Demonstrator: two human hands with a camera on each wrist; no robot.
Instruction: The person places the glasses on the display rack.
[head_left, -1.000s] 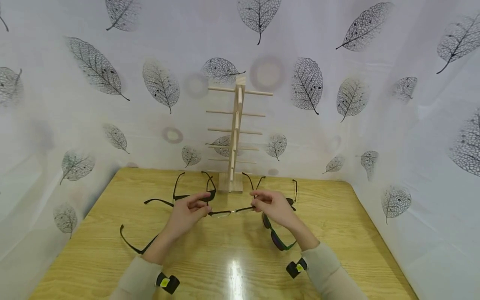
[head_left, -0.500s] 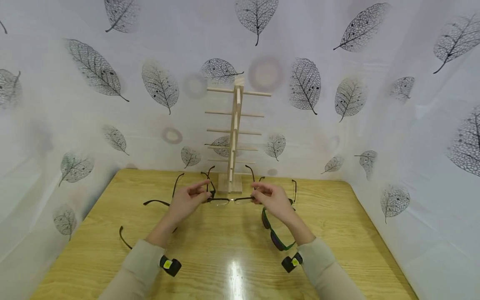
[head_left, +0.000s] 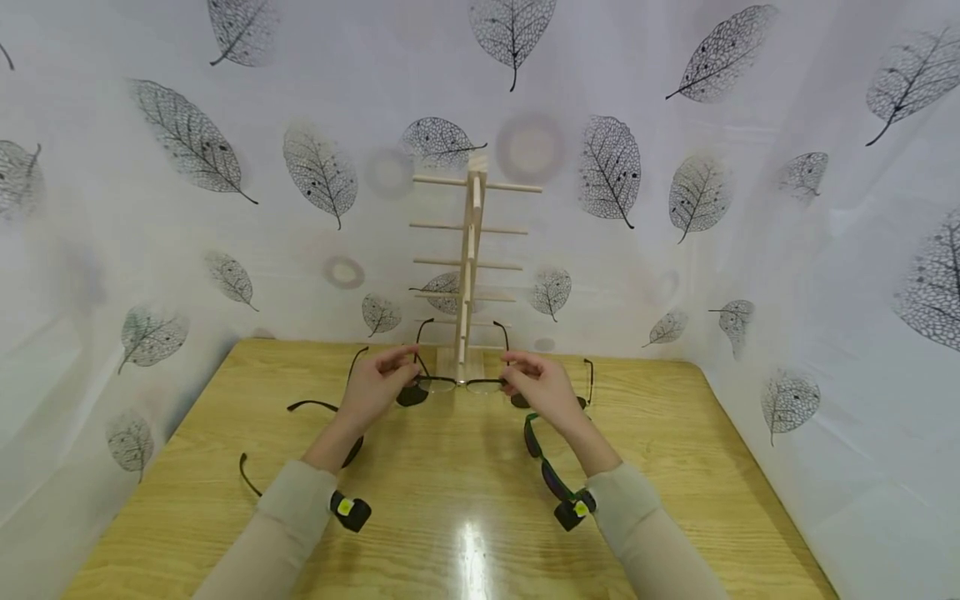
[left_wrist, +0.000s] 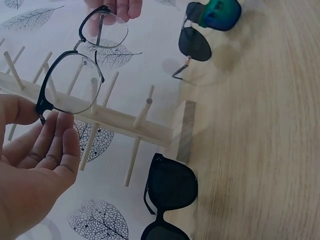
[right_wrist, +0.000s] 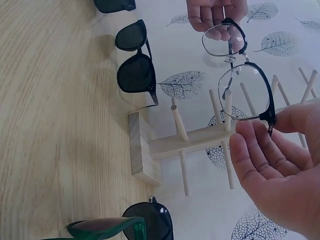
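Note:
Both hands hold one pair of clear-lens eyeglasses (head_left: 441, 384) level above the table, with dark upper rims and thin metal lower rims. At one hinge corner, my left hand (head_left: 375, 387) pinches the frame between thumb and fingers. My right hand (head_left: 546, 392) pinches the opposite corner the same way. The temples are unfolded and point toward the wooden peg rack (head_left: 470, 250), overlapping its lowest pegs in the head view. Through the lenses (left_wrist: 70, 85) the rack's pegs show in the left wrist view. No eyewear hangs on the rack's pegs.
Black sunglasses (head_left: 412, 395) lie left of the rack base, partly behind my left hand. Dark-lens sunglasses (head_left: 521, 401) lie to its right, with green-framed sunglasses (head_left: 555, 479) nearer. More dark glasses (head_left: 352, 452) lie beneath my left forearm. A leaf-print curtain (head_left: 322, 179) stands behind.
Both hands have carried the eyeglasses forward and up, from over the table toward the rack. The temple tips now overlap the low pegs. The glasses on the table stay put.

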